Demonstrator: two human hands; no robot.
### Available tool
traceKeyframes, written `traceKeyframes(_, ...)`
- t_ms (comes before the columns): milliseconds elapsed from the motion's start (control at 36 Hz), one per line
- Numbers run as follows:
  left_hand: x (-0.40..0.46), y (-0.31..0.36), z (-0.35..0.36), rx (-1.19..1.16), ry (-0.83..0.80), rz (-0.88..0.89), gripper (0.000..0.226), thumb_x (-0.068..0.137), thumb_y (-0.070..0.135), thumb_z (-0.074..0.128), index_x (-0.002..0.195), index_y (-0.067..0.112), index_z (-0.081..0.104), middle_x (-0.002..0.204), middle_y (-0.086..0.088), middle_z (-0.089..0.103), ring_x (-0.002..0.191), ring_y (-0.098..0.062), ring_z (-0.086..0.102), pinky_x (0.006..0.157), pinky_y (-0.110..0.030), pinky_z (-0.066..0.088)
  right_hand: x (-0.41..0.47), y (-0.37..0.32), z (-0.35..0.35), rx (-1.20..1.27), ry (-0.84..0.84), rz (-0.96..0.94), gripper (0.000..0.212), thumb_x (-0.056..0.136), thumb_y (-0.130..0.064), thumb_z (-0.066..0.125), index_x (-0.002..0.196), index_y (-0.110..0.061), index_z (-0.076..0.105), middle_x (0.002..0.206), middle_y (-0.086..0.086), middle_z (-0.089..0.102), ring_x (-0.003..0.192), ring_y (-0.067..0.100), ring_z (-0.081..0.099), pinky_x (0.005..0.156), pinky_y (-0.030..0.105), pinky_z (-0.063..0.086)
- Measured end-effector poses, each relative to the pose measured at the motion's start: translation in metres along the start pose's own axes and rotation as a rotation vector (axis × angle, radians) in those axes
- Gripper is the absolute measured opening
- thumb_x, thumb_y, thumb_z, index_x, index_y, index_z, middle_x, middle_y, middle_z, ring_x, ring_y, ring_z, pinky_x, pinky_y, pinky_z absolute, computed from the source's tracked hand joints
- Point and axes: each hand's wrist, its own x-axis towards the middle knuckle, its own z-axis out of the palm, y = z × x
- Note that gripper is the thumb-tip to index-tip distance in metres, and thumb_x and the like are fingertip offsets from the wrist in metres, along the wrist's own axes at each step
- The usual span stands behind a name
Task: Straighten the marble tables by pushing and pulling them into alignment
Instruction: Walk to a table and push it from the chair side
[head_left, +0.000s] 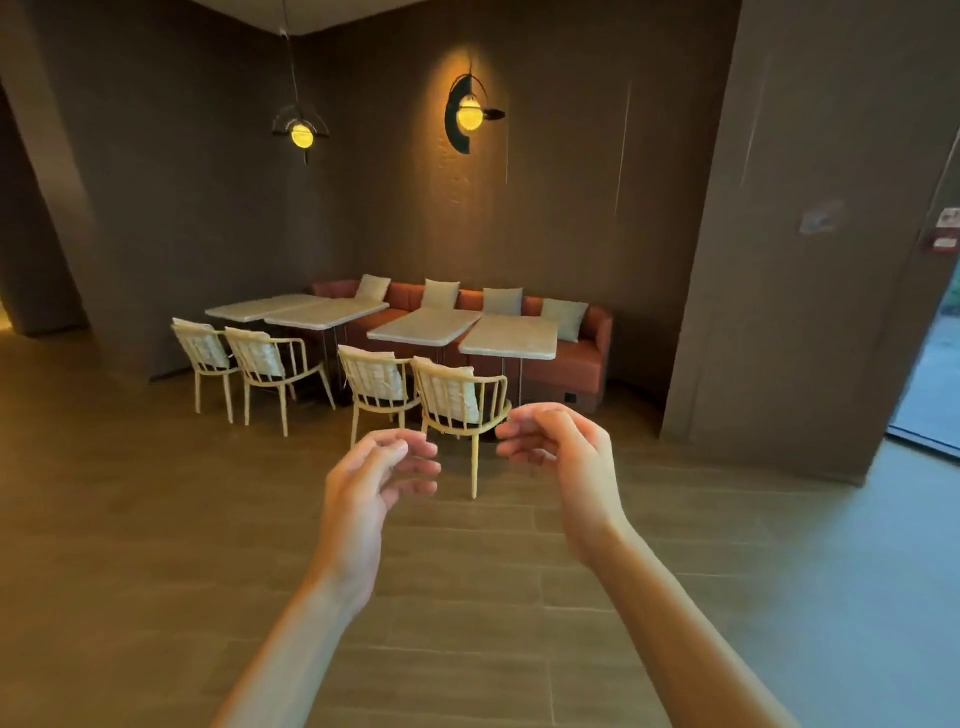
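Approaching with left hand (382, 470) and right hand (550, 441) loosely curled, holding nothing — marble counters (511, 338) sit skewed well beyond both; grip edges, push squarely.

Pale cream marble tables (426, 325) at centre frame, a rust-orange sofa (571, 364) with beige cushions (440, 293), cream slatted chairs (457, 400), dark brown walls (571, 182), and glowing yellow lamps (469, 115) in the upper middle.

Matt marble tables (511, 335); woven chairs (457, 397); wooden floor (156, 545)
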Motion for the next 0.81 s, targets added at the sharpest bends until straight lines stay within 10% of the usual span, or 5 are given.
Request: traceKeyframes(806, 0.682, -0.383, 0.271, -0.016, -0.250, -0.107, 0.023, 0.100, 0.010, 0.046, 0.104, 0.001, 0.068, 0.095, -0.013, 0.073, 0.089, -0.025, 0.070, 0.073, -0.031, 0.059, 0.666, 0.270, -0.252, -0.117, 0.266, 0.032, 0.027, 0.099, -0.012, 0.048, 0.093, 0.000, 0.072, 0.080, 0.009, 0.073, 0.070, 0.019, 0.069, 0.066, 0.023, 0.056)
